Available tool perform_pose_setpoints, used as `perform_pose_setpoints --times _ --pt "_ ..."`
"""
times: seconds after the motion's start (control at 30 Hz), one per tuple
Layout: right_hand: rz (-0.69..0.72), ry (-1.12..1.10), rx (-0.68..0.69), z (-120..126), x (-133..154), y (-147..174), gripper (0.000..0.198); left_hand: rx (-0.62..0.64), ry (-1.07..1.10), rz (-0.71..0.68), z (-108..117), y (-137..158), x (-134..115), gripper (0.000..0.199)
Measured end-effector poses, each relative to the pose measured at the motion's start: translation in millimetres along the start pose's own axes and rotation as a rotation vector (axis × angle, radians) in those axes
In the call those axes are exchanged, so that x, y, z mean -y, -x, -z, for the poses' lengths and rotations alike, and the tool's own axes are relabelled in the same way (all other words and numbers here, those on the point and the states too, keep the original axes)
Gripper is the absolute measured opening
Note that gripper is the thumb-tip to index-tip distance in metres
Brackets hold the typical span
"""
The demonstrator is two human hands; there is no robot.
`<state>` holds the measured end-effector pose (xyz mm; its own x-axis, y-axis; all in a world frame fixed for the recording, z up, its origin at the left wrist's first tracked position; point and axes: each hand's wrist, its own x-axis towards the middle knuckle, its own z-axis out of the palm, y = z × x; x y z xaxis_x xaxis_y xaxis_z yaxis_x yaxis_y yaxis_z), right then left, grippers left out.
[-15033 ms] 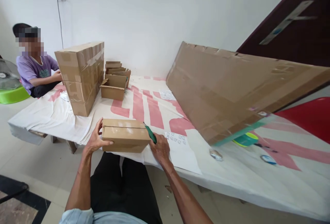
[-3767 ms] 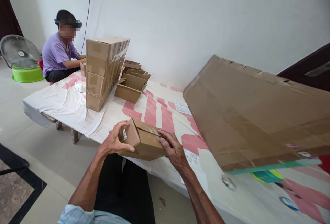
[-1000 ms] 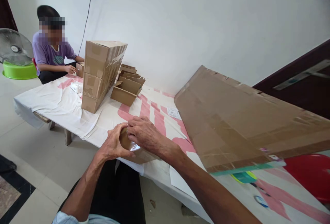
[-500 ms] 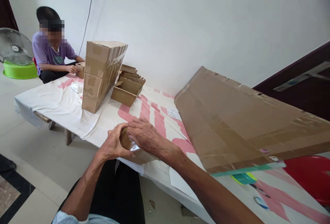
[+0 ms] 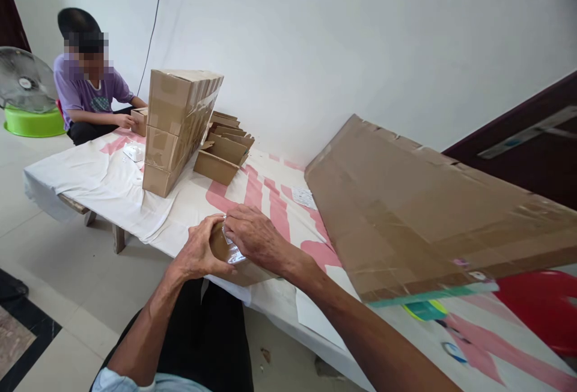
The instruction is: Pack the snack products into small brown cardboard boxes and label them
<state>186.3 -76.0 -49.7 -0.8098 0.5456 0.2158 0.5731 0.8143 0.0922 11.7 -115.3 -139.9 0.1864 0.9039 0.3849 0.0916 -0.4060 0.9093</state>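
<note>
A small brown cardboard box point(image 5: 247, 275) rests on the near edge of the cloth-covered table in front of me. My left hand point(image 5: 202, 249) grips the box from its left side, thumb along the near side and fingers over the far edge. On the box's upper face lies clear, shiny plastic point(image 5: 235, 255); whether it is tape or film I cannot tell. My right hand point(image 5: 252, 232) is over the box with its fingers curled and pinched at the shiny plastic. The fingertips are partly hidden.
Taped cardboard boxes point(image 5: 166, 133) stand stacked to the left, with several open boxes point(image 5: 219, 163) beside them. A large cardboard carton point(image 5: 428, 211) fills the right side. Across the table, a person point(image 5: 92, 88) holds a small box. A tape roll point(image 5: 454, 353) lies at lower right.
My right hand has shifted slightly right, and more of the shiny plastic shows under its fingers. My left hand keeps its hold on the box.
</note>
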Motion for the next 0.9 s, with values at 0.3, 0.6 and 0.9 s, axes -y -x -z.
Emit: perform_pose_setpoints --times 0.3,0.6,0.9 --pt "-0.226 -0.342 -0.074 16 -1 -8 0.022 0.016 -0.043 0.027 2 0 -6 0.106" --pt "-0.486 -1.179 -0.183 47 -6 -2 0.035 0.046 -0.056 0.045 17 0 -3 0.102" --pt "-0.475 -1.581 -0.259 49 -9 19 0.044 0.108 -0.094 0.103 64 6 24 0.095"
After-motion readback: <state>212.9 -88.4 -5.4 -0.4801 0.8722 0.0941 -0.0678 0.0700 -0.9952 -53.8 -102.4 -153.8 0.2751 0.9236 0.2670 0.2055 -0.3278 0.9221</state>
